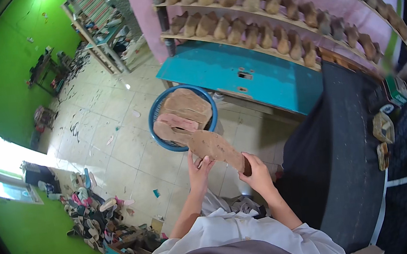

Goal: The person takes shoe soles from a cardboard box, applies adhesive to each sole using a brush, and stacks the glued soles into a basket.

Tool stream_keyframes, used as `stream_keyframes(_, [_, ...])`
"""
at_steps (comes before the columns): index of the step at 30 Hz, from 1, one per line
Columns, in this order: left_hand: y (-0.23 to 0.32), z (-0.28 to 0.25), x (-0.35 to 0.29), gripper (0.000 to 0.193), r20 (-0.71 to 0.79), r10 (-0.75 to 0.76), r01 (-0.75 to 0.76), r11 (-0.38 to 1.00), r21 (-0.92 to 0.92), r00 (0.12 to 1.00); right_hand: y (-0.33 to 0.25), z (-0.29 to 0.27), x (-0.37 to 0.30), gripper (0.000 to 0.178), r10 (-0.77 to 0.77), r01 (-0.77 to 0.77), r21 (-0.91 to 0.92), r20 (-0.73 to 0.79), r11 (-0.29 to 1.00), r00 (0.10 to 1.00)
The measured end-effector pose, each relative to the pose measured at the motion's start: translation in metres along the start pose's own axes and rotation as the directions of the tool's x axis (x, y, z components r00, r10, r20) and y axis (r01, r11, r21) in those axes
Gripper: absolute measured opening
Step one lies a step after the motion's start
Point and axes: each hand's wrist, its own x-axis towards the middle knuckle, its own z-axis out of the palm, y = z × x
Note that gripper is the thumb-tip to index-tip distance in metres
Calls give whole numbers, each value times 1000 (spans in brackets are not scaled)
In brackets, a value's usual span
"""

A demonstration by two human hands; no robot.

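A brown shoe last (216,147), sole side facing up, is held out in front of me by both hands. My left hand (199,171) grips its left side near the middle, thumb on the surface. Around the narrower right end my right hand (257,172) is closed. Just beyond is a round blue plastic basket (212,101) holding sole-shaped pieces: a stack of brown ones (186,105) and a pinkish one (181,122). The last's far tip overlaps the basket's near side in view.
Shelves (230,6) lined with shoe lasts stand behind a turquoise bench (237,68). To my right is a black-covered table (344,146). A heap of shoes (90,215) lies at left on the tiled floor (131,150), with scraps scattered about.
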Motion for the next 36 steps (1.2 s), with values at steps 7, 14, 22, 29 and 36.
stream_keyframes(7, [15, -116, 106, 50, -123, -56, 45, 995, -92, 991, 13, 113, 80, 56, -31, 29, 14, 113, 999, 993])
stream_keyframes(14, [17, -191, 226, 55, -171, -143, 161, 982, 97, 975, 37, 210, 162, 60, -32, 56, -125, 188, 991, 982])
stream_keyframes(22, [5, -219, 319, 63, -235, -136, 241, 827, 507, 962, 67, 282, 213, 64, 60, -39, -108, 198, 993, 978])
stream_keyframes(29, [-10, -236, 347, 63, -267, 111, 167, 539, 825, 957, 91, 315, 225, 64, 83, -57, -111, 246, 992, 966])
stream_keyframes(36, [2, -223, 351, 65, -198, 192, 124, 340, 932, 961, 93, 321, 226, 70, 142, -103, -171, 235, 980, 962])
